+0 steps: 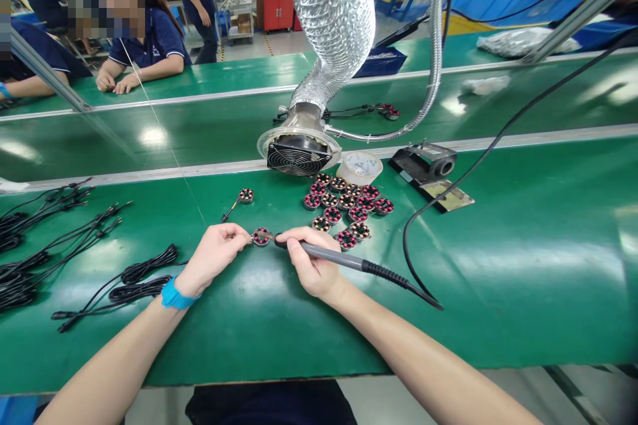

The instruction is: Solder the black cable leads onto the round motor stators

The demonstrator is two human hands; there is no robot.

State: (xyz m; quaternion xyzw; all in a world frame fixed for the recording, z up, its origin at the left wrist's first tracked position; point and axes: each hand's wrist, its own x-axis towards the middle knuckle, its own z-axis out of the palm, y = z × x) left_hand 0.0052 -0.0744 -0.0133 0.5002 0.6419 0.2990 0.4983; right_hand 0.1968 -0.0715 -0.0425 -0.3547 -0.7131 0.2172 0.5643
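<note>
My right hand (314,262) is wrapped round a grey soldering iron (333,254). The iron's tip meets a small round motor stator with red coils (260,237) lying on the green work surface (299,325). Fingers pinched, my left hand (214,255) is at the left edge of that stator; what is between the fingertips is too small to tell. A thin wire (172,149) runs down from above to near this hand. Just beyond, another stator (246,196) has a short black lead attached. A black cable (144,272) lies coiled beside my left wrist.
Several stators (343,202) cluster right of centre beside a roll of clear tape (359,168). An iron stand (428,166) sits farther right. A fume extractor hood (299,149) hangs low ahead. Black cables (30,265) lie at left. A co-worker (149,46) sits across the bench.
</note>
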